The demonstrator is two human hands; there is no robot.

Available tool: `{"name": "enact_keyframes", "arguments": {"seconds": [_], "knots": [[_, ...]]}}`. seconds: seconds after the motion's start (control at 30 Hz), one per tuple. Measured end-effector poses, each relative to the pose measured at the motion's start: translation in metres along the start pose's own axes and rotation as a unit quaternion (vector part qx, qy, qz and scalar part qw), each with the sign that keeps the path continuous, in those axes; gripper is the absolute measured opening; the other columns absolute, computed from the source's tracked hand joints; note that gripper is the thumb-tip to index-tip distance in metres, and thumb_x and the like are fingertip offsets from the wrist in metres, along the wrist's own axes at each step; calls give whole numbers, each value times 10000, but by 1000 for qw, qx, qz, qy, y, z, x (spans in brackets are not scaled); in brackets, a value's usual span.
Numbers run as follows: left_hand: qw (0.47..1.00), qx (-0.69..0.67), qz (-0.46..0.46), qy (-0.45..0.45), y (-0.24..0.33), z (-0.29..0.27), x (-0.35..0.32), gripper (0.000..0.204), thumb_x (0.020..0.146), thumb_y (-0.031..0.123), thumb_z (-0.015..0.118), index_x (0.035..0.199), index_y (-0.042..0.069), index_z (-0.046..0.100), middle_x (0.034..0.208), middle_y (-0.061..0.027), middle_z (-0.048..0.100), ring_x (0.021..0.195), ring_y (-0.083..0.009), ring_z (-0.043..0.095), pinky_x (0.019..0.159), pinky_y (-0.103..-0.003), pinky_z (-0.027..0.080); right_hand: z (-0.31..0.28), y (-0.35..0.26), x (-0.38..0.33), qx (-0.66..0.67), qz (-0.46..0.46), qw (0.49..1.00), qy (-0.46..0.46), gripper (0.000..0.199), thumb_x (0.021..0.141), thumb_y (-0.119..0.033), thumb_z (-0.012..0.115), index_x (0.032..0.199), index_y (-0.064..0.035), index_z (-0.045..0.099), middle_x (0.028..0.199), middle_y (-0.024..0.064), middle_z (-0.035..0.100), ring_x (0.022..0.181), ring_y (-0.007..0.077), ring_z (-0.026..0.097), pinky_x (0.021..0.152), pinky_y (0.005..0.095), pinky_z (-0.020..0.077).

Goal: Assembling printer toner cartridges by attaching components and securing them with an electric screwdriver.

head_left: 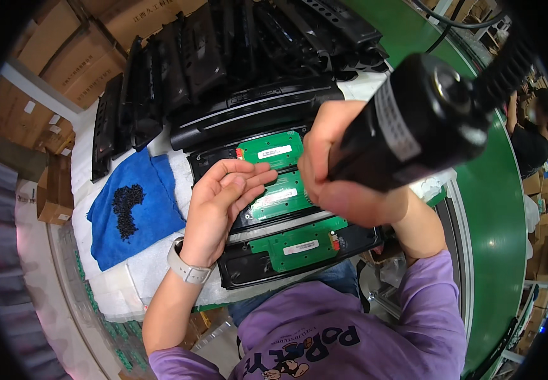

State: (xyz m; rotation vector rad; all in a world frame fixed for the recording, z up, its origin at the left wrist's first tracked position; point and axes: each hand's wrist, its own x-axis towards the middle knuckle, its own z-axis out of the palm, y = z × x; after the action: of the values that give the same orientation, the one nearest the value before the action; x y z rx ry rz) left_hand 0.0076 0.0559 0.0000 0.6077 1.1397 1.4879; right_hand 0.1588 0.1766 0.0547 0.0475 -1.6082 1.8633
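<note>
A black electric screwdriver (pixel 391 126) is gripped in my right hand (pixel 334 161); its body rises toward the camera and its tip is hidden behind the hand. Beside it, my left hand (pixel 220 190) hovers palm up over the middle panel, fingers loosely stretched and slightly apart. Whether small screws lie in it cannot be made out. Under the hands are black panels carrying green circuit boards: an upper board (pixel 280 140), a middle board (pixel 264 206) and a lower board (pixel 283 258). Each board bears a white label.
Left of the panels, a blue cloth (pixel 106 215) holds a heap of small black screws (pixel 124 221). Many black plastic housings (pixel 198 57) are stacked at the back. Cardboard boxes (pixel 84 63) stand far left. A green surface (pixel 499 253) runs along the right, with another person (pixel 535 133) beyond.
</note>
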Motion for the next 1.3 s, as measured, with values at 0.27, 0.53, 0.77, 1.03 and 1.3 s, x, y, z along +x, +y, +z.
{"name": "enact_keyframes", "arguments": {"seconds": [0.27, 0.53, 0.77, 1.03, 1.3], "knots": [[1000, -3, -3, -10, 0, 0, 1, 180, 903, 61, 407, 1059, -5, 468, 1131, -170, 550, 1094, -245, 534, 924, -295, 418, 2, -8, 5, -15, 48, 999, -13, 196, 663, -40, 624, 754, 1, 455, 583, 51, 500, 485, 93, 461, 453, 211, 376], [1000, -24, 2, -10, -1, -5, 2, 184, 899, 63, 412, 1067, 7, 461, 1114, -183, 559, 1063, -251, 551, 895, -296, 433, 5, -5, 0, -44, -15, 998, -31, 322, 682, -182, 715, 804, 10, 487, 585, 39, 502, 482, 85, 459, 445, 205, 381], [994, -102, 6, -45, 5, 3, -6, 224, 932, 152, 394, 1100, 21, 460, 1147, -195, 543, 1007, -239, 566, 873, -302, 439, -18, -6, 16, 172, -153, 956, -180, 353, 781, -309, 636, 956, -61, 455, 580, -20, 519, 398, 100, 483, 425, 251, 416], [979, -138, -50, -143, 6, 9, -11, 269, 929, 181, 413, 1136, 17, 467, 1127, -109, 546, 1015, -133, 533, 866, -253, 427, -3, 3, 9, 177, -139, 971, -87, 375, 781, -367, 626, 956, -83, 455, 556, -23, 491, 379, 93, 450, 462, 260, 427], [985, 87, -56, -140, 12, -1, -10, 240, 900, 158, 490, 1074, -1, 535, 953, -75, 611, 861, -126, 596, 798, -241, 455, -15, -2, 12, 199, -169, 964, -48, 363, 816, -363, 565, 1002, -70, 459, 602, -16, 490, 432, 97, 467, 506, 268, 429]]}}
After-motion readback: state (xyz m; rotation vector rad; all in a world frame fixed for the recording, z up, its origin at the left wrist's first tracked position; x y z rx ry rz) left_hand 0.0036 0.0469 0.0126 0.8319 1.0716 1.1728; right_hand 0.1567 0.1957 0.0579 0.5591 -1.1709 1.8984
